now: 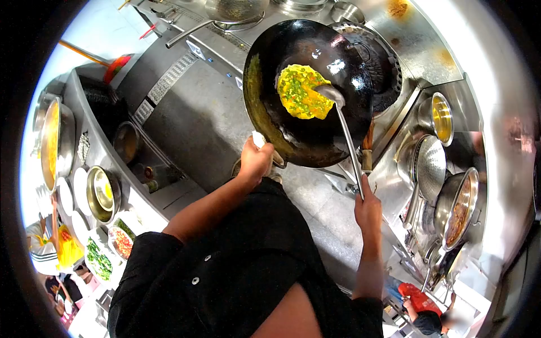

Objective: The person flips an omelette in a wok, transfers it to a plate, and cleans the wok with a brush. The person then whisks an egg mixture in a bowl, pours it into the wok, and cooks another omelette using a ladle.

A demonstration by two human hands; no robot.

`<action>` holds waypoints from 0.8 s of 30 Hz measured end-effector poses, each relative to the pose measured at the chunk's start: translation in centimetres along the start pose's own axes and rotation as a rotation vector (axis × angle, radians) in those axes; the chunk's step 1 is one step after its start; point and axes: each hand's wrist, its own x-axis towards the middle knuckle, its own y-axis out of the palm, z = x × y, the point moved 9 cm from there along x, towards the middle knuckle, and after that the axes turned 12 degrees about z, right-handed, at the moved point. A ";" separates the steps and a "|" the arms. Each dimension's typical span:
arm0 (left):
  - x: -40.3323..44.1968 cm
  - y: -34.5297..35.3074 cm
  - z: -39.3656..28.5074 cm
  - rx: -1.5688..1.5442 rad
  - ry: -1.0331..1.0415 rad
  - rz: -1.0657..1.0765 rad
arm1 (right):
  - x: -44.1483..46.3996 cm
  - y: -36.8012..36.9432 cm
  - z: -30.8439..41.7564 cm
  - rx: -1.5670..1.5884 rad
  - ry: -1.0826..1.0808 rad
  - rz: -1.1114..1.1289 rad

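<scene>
My left hand (pixel 257 160) is closed around the near edge handle of a large black wok (pixel 304 143), with a folded white cloth (pixel 258 139) in the grip. Inside the wok lies a yellow egg omelette (pixel 298 93) dotted with green and orange bits. A long steel ladle (pixel 350 138) is held by its handle end in my right hand (pixel 368 205). The ladle's bowl touches the right side of the omelette. The wok is tilted, and its far right side overlaps the burner (pixel 389 84).
On the right counter stand a bowl of yellow liquid (pixel 442 118), a perforated strainer (pixel 431 169) and a basin of brown food (pixel 462 208). Another wok (pixel 236 8) sits at the back. Plates and chopped vegetables (pixel 98 259) line the left counter. A person in red (pixel 420 298) is at lower right.
</scene>
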 end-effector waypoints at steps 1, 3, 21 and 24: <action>0.4 -0.1 0.5 -0.002 -0.003 0.004 | 0.1 0.3 -0.1 -0.007 -0.031 -0.013; 0.8 -0.1 0.9 -0.010 0.020 0.024 | 0.0 1.0 -0.2 -0.024 -0.096 -0.039; 1.8 1.6 0.9 -0.122 -0.025 0.198 | -2.1 2.7 0.0 0.382 -0.028 0.092; 3.0 1.9 2.7 -0.136 -0.028 0.265 | -1.0 3.0 -0.1 0.352 -0.032 0.010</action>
